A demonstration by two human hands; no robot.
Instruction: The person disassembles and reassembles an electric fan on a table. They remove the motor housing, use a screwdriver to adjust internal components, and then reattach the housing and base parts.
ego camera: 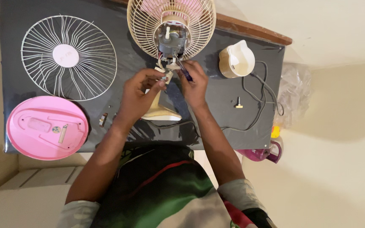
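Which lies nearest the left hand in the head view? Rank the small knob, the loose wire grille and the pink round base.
1. Loose wire grille, up and left of the left hand.
2. Pink round base, lower left.
3. Small knob, right, beyond the right hand.

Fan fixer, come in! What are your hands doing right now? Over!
Left hand pinching small cream part under fan motor. Right hand holding screwdriver at same spot. Front grille and pink base lying aside, not blocking.

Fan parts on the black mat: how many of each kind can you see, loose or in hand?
Wire guards: 2, a loose white guard and a cream guard round the motor
Pink base plate: 1
Cream motor cover: 1
Small knob: 1
Motor: 1
Total: 6
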